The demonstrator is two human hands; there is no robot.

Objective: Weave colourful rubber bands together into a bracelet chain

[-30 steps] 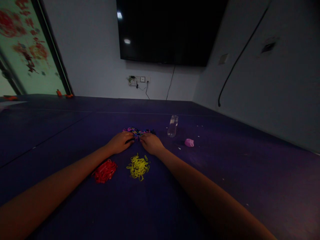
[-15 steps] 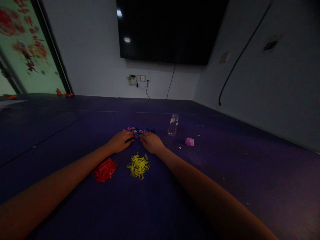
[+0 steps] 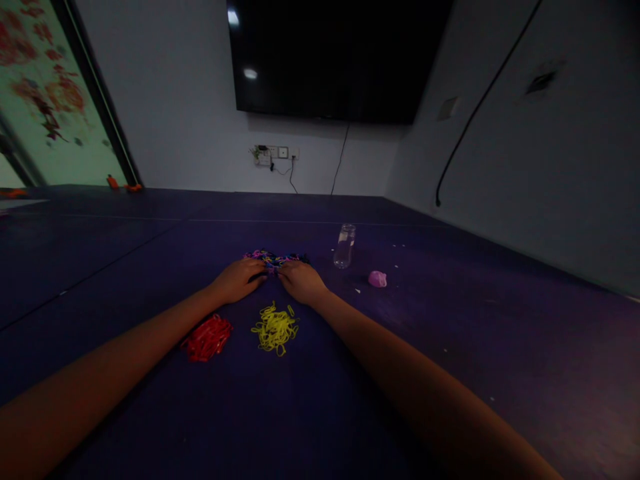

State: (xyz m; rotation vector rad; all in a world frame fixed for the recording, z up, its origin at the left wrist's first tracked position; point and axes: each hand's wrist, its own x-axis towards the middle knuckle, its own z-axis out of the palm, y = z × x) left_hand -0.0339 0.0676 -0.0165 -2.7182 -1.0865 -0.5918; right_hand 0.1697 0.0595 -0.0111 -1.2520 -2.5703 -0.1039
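Observation:
A mixed pile of small coloured rubber bands (image 3: 271, 261), mostly dark blue, pink and purple, lies under and between my hands. My left hand (image 3: 241, 279) rests at the pile's left side, its thumb apart from the fingers. On the right side my right hand (image 3: 301, 280) lies with its fingers over the bands, the tips partly hidden. Both hands look open, and no band shows clearly held in either. Nearer to me are a heap of red rubber bands (image 3: 207, 339) beside my left forearm and a heap of yellow rubber bands (image 3: 275, 329) between my arms.
A clear plastic bottle (image 3: 345, 247) stands right of the pile on the dark purple surface (image 3: 280, 413). Beyond it to the right sits a crumpled pink lump (image 3: 377, 279), with small white scraps around. A television (image 3: 340, 60) hangs on the wall ahead.
The whole view has shifted slightly up and left. My hands stay at the mixed pile with only slight finger movement; the red and yellow heaps look the same.

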